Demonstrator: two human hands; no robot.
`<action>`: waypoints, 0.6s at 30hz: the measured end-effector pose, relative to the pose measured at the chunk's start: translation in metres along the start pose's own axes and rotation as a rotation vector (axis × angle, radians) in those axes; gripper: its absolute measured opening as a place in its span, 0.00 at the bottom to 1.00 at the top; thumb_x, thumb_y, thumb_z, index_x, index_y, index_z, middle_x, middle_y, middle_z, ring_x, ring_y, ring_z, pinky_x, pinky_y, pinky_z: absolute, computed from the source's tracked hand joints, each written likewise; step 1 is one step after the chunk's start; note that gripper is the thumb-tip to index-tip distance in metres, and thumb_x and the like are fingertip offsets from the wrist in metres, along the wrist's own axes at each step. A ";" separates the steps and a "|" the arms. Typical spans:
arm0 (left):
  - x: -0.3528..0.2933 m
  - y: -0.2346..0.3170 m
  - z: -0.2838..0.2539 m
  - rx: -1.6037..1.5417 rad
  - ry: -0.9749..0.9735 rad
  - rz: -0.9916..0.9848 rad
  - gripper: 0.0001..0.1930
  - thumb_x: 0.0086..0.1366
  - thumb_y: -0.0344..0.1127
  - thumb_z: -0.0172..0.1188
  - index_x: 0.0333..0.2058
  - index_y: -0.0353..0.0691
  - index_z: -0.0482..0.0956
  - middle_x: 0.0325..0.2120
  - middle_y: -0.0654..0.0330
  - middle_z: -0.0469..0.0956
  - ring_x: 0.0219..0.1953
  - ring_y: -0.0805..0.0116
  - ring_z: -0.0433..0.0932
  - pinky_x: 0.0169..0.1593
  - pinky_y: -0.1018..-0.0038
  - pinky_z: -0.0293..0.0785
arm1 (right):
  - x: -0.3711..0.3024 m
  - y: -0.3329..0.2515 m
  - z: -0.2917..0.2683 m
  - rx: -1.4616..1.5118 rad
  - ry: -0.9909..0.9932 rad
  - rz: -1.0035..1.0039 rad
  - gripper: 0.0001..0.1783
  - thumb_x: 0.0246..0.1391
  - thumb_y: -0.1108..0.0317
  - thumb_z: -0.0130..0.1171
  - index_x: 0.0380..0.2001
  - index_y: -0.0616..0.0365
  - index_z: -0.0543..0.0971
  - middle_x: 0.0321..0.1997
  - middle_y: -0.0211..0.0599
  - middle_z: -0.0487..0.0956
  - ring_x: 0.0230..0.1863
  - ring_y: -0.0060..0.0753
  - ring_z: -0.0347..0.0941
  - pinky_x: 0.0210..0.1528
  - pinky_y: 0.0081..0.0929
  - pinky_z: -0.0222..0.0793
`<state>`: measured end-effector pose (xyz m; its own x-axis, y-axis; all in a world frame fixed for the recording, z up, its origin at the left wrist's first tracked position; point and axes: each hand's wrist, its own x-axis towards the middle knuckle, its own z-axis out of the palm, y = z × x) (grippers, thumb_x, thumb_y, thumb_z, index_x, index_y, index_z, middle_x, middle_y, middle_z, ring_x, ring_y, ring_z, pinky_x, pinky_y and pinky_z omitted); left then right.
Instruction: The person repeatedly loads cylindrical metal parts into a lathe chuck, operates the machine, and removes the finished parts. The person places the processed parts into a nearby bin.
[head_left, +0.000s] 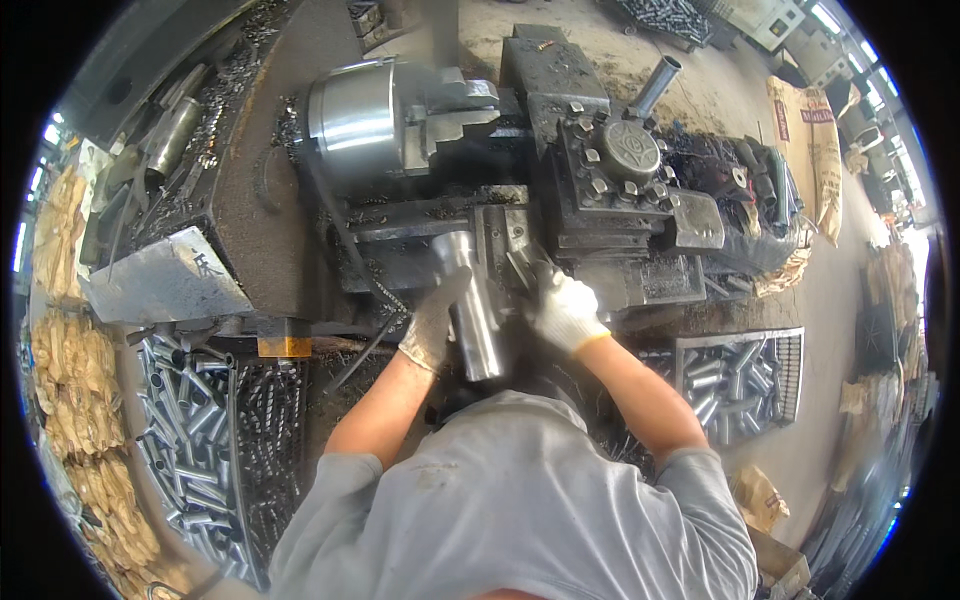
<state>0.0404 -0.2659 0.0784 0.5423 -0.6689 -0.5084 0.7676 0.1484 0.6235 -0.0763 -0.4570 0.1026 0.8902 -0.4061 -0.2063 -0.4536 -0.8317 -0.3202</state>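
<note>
My left hand [436, 320], in a grimy glove, is closed around a shiny metal tube [478, 325]. The tube is held tilted in front of the lathe, its flared end away from me. My right hand [566, 308], in a white glove with dark fingers, is closed beside the lathe carriage [630, 285]. A narrow metal piece [521, 266] shows at its fingertips; whether the hand grips it I cannot tell. Beyond my hands, the lathe chuck [360, 115] has its stepped jaws [445, 130] bare. To their right stands the square tool post [628, 150].
Bins of metal tubes [190, 440] and dark shavings [270, 425] stand at my left. A crate [799, 375] of short tubes is at my right. A paper sack [810, 150] stands far right, and stacked brown bundles [75, 380] line the left edge. Chips cover the machine bed.
</note>
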 end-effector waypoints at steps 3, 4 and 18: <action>0.020 0.016 -0.024 0.084 0.050 0.071 0.21 0.78 0.53 0.56 0.51 0.40 0.82 0.38 0.55 0.86 0.40 0.58 0.87 0.46 0.62 0.86 | 0.027 0.006 -0.001 0.106 0.072 0.024 0.26 0.57 0.59 0.67 0.56 0.59 0.78 0.46 0.58 0.86 0.44 0.63 0.85 0.46 0.50 0.83; 0.024 0.019 -0.024 0.012 0.023 0.164 0.22 0.79 0.54 0.56 0.52 0.40 0.81 0.40 0.55 0.86 0.42 0.60 0.87 0.47 0.62 0.86 | 0.034 0.008 -0.009 0.224 0.050 0.029 0.24 0.57 0.58 0.67 0.53 0.60 0.79 0.43 0.58 0.87 0.43 0.62 0.86 0.44 0.49 0.83; 0.145 0.047 0.013 0.073 -0.566 -0.071 0.18 0.83 0.40 0.49 0.63 0.40 0.77 0.60 0.56 0.81 0.58 0.65 0.79 0.67 0.59 0.75 | 0.038 -0.012 -0.157 0.830 -0.140 -0.386 0.49 0.38 0.57 0.83 0.64 0.65 0.75 0.54 0.50 0.85 0.56 0.41 0.84 0.63 0.37 0.78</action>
<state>0.1507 -0.3656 0.0414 0.2074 -0.9641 -0.1659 0.7587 0.0515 0.6494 -0.0299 -0.5216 0.2435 0.9972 -0.0627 -0.0402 -0.0592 -0.3398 -0.9386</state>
